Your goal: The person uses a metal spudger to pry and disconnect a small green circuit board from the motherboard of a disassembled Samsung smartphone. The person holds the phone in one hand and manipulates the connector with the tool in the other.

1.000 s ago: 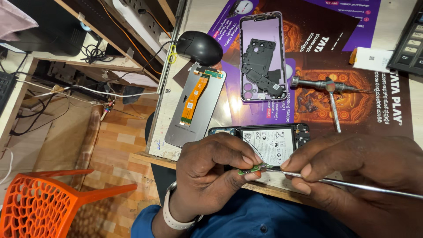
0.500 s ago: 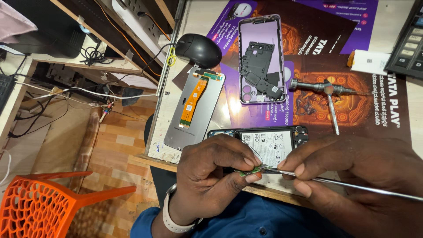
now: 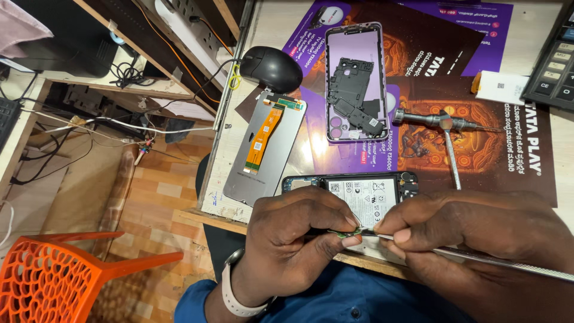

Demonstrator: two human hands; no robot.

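A small green part (image 3: 350,232) is pinched between thumb and forefinger of the left hand (image 3: 293,245), just over the near edge of the desk (image 3: 272,36) and touching the lower rim of the opened phone (image 3: 359,194). The right hand (image 3: 478,233) is closed around a thin metal tool (image 3: 508,263), whose long axis runs from the right toward the part, its tip meeting the part from that side. Both hands sit equally near, fingertips almost touching; a screen panel (image 3: 263,146) lies toward the left edge.
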